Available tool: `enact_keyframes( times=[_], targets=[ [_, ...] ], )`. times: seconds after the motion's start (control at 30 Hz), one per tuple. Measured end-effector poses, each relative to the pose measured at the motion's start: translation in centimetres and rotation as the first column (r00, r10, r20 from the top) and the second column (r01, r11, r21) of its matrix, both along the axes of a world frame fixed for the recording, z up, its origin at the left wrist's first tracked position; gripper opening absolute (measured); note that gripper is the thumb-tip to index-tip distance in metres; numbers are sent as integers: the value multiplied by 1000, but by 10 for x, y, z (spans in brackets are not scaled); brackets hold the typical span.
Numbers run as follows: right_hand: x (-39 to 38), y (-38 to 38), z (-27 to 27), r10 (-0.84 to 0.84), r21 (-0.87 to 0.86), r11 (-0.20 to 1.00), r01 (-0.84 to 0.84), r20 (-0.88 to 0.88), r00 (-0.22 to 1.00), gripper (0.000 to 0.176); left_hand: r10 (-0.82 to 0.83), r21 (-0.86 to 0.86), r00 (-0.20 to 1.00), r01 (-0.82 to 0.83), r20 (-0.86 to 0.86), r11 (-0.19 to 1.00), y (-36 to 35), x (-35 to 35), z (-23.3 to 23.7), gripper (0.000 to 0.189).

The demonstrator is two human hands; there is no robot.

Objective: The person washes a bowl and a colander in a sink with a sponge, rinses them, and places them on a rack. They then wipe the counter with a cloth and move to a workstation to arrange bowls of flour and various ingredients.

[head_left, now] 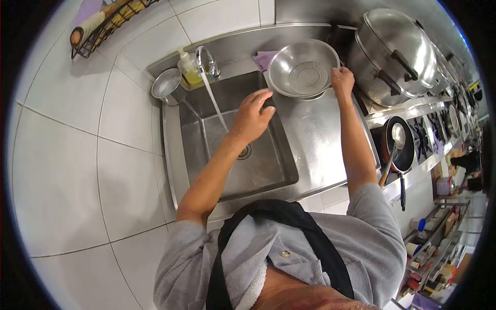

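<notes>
A shiny metal colander (pixel 308 76) with small holes in its base stands on the steel drainboard, right of the sink. My right hand (pixel 342 81) is closed on its right rim. Part of another metal rim shows beneath the colander. Over the sink (pixel 232 178) is my left hand (pixel 253 118), empty, its thumb apart from the slightly bent fingers. Water (pixel 213 98) runs from the curved faucet (pixel 205 61) into the basin, passing left of that hand.
A soap bottle (pixel 189 67) and a metal pot (pixel 168 85) stand beside the faucet. A purple cloth (pixel 264 59) lies behind the sink. Large steel pots (pixel 395 54) and a black pan (pixel 400 142) with a ladle (pixel 397 139) are on the right. A wire basket (pixel 111 26) hangs upper left.
</notes>
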State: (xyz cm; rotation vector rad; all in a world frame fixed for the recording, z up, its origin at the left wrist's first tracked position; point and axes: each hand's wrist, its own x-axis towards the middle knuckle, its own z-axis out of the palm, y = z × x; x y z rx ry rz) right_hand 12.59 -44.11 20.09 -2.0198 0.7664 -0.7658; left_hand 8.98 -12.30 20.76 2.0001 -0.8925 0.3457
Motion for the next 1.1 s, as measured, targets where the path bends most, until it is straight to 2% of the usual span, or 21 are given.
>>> enact_keyframes(
  times=[0.13,0.23,0.3,0.37,0.4,0.43,0.5,0.53,0.57,0.6,0.63,0.67,0.7,0.73,0.77,0.8,0.83,0.87,0.93,1.0,1.1],
  targets=[
    [-36,67,74,311,-21,950,-311,-15,950,28,41,196,914,-130,404,972,-3,-23,43,38],
    [-21,107,65,419,-128,887,-444,-181,889,36,-79,435,995,97,-59,895,23,-29,8,29],
    [-6,138,38,487,-139,850,-509,-163,858,44,37,65,995,-30,-98,997,44,-31,-32,24],
    [-7,177,11,631,-43,771,-635,-80,772,47,215,-106,891,-278,-401,955,70,-13,-51,23],
    [-7,190,-4,710,72,704,-706,-76,700,47,332,-45,837,-388,-435,920,93,16,-78,21],
    [-8,206,-20,788,189,612,-768,-63,613,47,453,23,762,-501,-462,865,113,50,-107,20],
    [-15,222,-56,739,258,629,-733,92,667,44,142,-321,461,-777,-876,541,127,86,-145,20],
    [-19,221,-69,704,292,634,-716,163,691,44,10,-410,447,-830,-895,378,130,102,-156,20],
    [-29,215,-75,630,-71,776,-626,85,772,43,-126,-472,455,-859,-881,197,129,113,-161,21],
    [-38,201,-80,523,-435,781,-447,67,849,43,-71,-411,405,-895,-912,173,128,120,-161,23],
    [-41,183,-91,460,-369,838,-403,79,884,48,-25,-351,351,-924,-936,152,125,125,-160,25],
    [-45,159,-97,364,-493,816,-301,33,931,56,-2,-373,376,-919,-927,128,123,130,-168,26],
    [-48,137,-102,291,-611,766,-199,53,955,60,71,-383,394,-914,-916,134,127,133,-177,25],
    [-57,123,-98,127,-582,794,-174,-122,984,65,141,-388,408,-909,-902,151,129,131,-183,25],
    [-56,112,-100,148,-521,829,-204,-147,978,67,200,-396,429,-900,-881,185,125,135,-189,25],
    [-52,93,-109,145,-463,863,-204,-161,976,68,21,-454,468,-866,-883,211,129,118,-164,21],
    [-53,70,-117,130,-400,896,-192,-178,975,70,-16,-500,508,-842,-861,204,129,110,-158,18],
    [-47,60,-123,172,-259,940,-223,-206,963,73,-73,-492,489,-840,-869,227,136,105,-169,15],
    [-40,41,-127,378,-157,905,-397,-137,916,46,-176,-528,498,-805,-849,271,146,60,-146,10],
    [-45,51,-117,373,-155,909,-388,-115,921,38,-15,-422,455,-812,-890,402,159,25,-152,9],
    [-46,96,-110,527,-215,831,-514,7,850,32,50,-334,397,-827,-916,452,183,-32,-145,13]
  ],
)
